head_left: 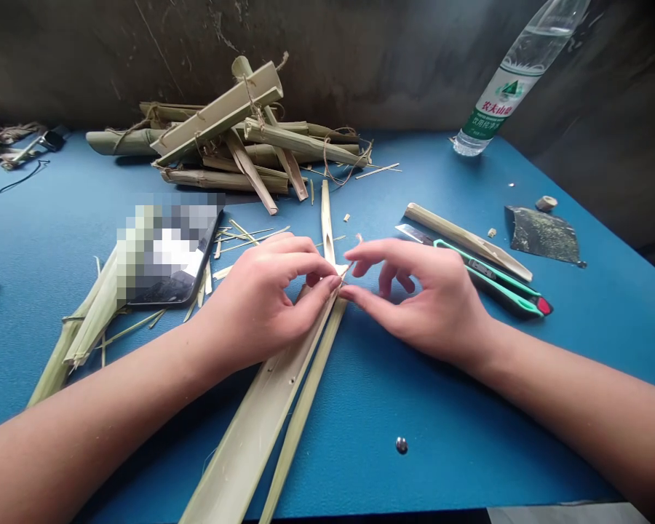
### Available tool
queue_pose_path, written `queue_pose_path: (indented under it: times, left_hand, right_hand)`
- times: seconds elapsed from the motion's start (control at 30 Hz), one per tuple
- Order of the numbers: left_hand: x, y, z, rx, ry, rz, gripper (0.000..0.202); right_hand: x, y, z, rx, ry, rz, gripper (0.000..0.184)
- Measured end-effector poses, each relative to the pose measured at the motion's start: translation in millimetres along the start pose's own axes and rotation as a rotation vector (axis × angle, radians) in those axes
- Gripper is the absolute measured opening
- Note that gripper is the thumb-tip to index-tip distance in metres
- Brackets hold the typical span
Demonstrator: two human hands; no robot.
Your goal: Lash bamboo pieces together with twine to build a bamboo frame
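The left hand (259, 302) and right hand (423, 302) are slender and short-nailed, above bare forearms (573, 415).

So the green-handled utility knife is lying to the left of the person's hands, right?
No, it lies on the other side: the head view shows the green-handled utility knife to the right of the left hand and the right hand, not to their left.

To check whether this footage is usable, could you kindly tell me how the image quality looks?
Head view: soft lighting without harsh glare, sharp left hand and right hand, a mosaic blur over most of the phone, and wide-lens stretching of the forearms.
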State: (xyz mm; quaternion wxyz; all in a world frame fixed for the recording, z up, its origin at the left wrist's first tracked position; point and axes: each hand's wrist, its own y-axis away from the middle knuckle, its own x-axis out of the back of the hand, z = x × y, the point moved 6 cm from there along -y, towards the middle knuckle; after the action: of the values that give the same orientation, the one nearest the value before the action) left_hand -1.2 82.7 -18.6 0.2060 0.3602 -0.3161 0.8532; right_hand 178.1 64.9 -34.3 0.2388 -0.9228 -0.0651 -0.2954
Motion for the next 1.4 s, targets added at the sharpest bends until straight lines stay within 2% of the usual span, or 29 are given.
queue_pose_path:
  times: [0.1, 0.47, 0.63, 0.83, 0.9, 0.97, 1.0, 1.03, 1.13, 1.2, 1.3, 1.4]
  left_hand:
    - [0.0, 0, -1, -0.007, 0.013, 0.009, 0.010]
    - [-0.8, 0, 0, -0.019, 0.018, -0.004, 0.008]
    - [-0.3, 0, 1, -0.027, 0.009, 0.006, 0.008]
    - [-0.6, 0, 1, -0.010, -0.001, 0.009, 0.010]
    - [-0.9, 0, 1, -0.006, 0.001, 0.006, 0.010]
    - [-0.6, 0, 2, -0.002, 0.002, 0.012, 0.010]
    - [-0.3, 0, 2, -0.002, 0.004, 0.017, 0.009]
    - [0.2, 0, 2, -0.002, 0.005, 0.024, 0.009]
    - [0.9, -1, 2, 0.000, 0.010, 0.034, 0.009]
    - [1.1, -1, 2, 0.003, 0.012, 0.034, 0.009]
    - [1.2, 0, 2, 0.002, 0.017, 0.034, 0.009]
    - [0.9, 0, 2, -0.009, 0.029, 0.034, 0.010]
  right_hand:
    - [-5, 0, -2, 0.061, 0.036, -0.055, 0.016]
    - [-12, 0, 2, 0.035, -0.094, -0.104, 0.023]
    - [-12, -1, 3, 0.017, -0.092, -0.089, 0.015]
    - [-14, -4, 4, 0.026, -0.217, -0.147, 0.031]
    - [-15, -3, 1, 0.024, -0.224, -0.182, 0.027]
    - [-16, -2, 0, -0.012, -0.227, -0.199, 0.013]
    - [-16, -1, 1, -0.039, -0.222, -0.187, 0.004]
    - [-16, 0, 2, -0.066, -0.209, -0.165, 0.005]
    - [-14, 1, 8, -0.109, -0.160, -0.075, 0.024]
    - [-11, 2, 11, -0.110, -0.121, -0.015, 0.029]
    - [-5, 0, 6, -0.010, -0.028, 0.059, 0.019]
    - [-1, -1, -5, 0.115, 0.064, 0.076, 0.010]
